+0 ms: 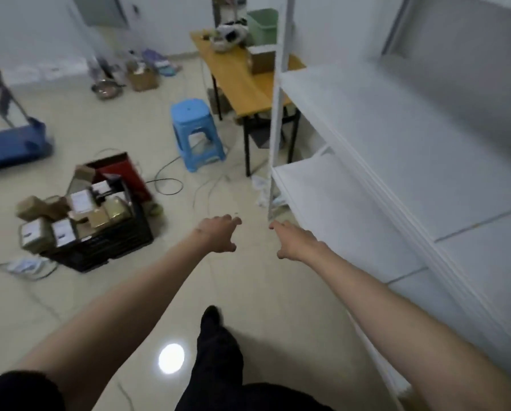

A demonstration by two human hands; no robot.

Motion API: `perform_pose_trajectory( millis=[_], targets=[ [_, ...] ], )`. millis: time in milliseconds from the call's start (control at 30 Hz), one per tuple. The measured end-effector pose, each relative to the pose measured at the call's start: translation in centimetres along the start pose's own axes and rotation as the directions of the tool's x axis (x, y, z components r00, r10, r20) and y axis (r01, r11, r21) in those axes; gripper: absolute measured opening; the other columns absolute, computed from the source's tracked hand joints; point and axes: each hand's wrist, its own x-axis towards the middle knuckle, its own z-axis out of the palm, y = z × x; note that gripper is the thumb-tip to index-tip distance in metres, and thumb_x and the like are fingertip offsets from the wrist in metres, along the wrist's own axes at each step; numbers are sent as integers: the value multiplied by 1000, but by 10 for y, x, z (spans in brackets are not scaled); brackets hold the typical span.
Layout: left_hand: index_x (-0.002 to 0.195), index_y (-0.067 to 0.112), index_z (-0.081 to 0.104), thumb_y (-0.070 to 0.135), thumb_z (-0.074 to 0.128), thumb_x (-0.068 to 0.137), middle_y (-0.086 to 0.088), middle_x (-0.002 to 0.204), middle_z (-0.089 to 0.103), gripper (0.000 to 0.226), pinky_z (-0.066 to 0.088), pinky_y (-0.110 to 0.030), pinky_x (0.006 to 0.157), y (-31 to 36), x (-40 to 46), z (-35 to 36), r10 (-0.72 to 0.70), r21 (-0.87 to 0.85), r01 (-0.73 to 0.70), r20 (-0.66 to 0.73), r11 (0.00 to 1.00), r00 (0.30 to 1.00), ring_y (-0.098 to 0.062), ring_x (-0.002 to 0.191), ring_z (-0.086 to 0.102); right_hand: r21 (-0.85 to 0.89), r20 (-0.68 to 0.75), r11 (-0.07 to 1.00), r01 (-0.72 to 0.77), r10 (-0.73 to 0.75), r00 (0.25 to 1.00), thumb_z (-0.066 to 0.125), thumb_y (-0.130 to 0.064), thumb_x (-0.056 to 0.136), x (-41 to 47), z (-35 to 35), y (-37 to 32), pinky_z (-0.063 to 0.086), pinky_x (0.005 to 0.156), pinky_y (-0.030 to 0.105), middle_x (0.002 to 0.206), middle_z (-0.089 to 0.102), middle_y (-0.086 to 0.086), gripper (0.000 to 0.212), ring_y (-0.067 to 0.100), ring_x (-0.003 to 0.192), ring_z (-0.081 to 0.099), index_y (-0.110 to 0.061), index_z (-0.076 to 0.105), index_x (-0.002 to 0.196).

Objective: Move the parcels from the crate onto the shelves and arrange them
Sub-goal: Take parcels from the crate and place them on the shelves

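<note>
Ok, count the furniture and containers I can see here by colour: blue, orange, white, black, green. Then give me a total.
Blue: 1, the stool
Orange: 1, the table
White: 1, the shelving unit
Black: 1, the crate holding the parcels
Green: 1, the bin
Total: 5

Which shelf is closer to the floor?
The lower white shelf, beside the right hand. The other shelf sits above it; both hold no parcels.
</note>
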Motion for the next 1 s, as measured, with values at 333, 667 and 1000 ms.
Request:
perform_pose_trajectory(
  millis=[333,667,1000],
  targets=[
    [142,20,34,39,64,88,-6,136,47,65,46,-42,93,-191,-60,21,-427,-136,418,-44,898,903,-28,122,52,-272,-28,918,289,-308,951,64,-16,87,116,-31,-189,44,88,42,134,44,11,62,33,122,50,-18,36,142],
    [147,21,30,39,64,88,-7,138,47,71,47,-45,92,-383,-90,44,-591,-297,565,4,770,807,-30,122,52,-262,102,862,434,-423,901,65,-30,87,216,-29,-386,45,87,43,136,43,12,69,34,123,49,-21,31,146],
    [147,22,29,41,62,89,-5,142,44,70,48,-42,91,-497,-123,48,-681,-396,641,53,657,731,-29,124,52,-239,159,793,560,-537,828,71,-33,83,276,-32,-504,47,87,43,138,45,11,79,33,121,52,-25,29,149]
  ],
)
